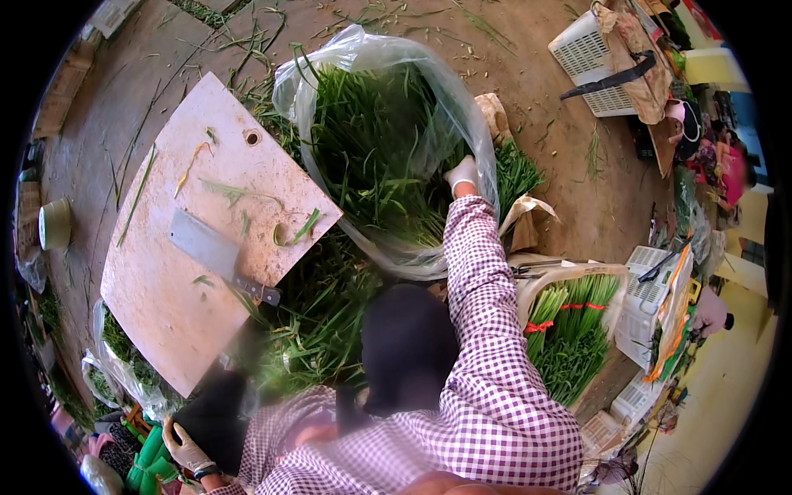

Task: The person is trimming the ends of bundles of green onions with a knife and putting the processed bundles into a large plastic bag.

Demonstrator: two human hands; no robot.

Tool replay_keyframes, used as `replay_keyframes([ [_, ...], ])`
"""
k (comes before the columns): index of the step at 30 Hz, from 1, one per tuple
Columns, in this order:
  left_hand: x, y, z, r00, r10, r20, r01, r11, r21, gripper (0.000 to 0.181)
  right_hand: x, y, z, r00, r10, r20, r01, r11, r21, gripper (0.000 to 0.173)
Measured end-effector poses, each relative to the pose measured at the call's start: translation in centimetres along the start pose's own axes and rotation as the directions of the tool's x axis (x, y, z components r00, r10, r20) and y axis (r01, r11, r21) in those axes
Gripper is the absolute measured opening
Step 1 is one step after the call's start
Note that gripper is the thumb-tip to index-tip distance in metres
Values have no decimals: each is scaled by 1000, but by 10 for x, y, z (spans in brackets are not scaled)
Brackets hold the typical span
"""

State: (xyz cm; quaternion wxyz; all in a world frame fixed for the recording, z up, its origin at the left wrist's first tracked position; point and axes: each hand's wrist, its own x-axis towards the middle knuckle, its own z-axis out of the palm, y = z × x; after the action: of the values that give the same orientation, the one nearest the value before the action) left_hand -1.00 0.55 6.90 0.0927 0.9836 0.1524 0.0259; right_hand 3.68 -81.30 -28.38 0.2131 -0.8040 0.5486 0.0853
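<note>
My right hand (463, 176), in a pale glove, reaches inside the right side of a large clear plastic bag (359, 46) filled with long green leafy stalks (377, 124). Its fingertips are partly hidden among the greens, so its grip is unclear. At the lower left, my left hand (187, 447), also gloved, rests by my dark-clad knee, close to another clear plastic bag (133, 387) of greens; whether it pinches the plastic cannot be made out. A cleaver (204, 242) lies flat on a stained pale board (148, 272), among leaf scraps, its dark handle towards me.
Loose greens (328, 315) lie between the board and me. On my right, an open bag (526, 291) holds green bundles (572, 334) tied with red bands. White plastic crates (581, 55) stand farther right, with people (733, 170) beyond. A pale green bucket (55, 224) stands far left.
</note>
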Motion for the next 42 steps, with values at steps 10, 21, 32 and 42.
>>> replay_keyframes([
  [10, -31, 195, 52, 740, 635, 224, -513, 747, -423, 31, 12, 12, -65, 927, -345, 146, 296, 914, 278, 107],
  [21, -74, 301, 141, 501, 775, 385, -233, 549, -802, 36, 21, 30, -25, 976, -74, 203, 64, 997, 53, 102],
  [32, -75, 302, 158, 512, 769, 382, -187, 534, -824, 31, -46, -14, -10, 996, 80, 44, -69, 977, -201, 108],
  [42, -88, 336, 185, 456, 800, 390, -99, 482, -871, 29, -3, 10, 5, 999, 16, -48, -24, 984, -179, 83],
])
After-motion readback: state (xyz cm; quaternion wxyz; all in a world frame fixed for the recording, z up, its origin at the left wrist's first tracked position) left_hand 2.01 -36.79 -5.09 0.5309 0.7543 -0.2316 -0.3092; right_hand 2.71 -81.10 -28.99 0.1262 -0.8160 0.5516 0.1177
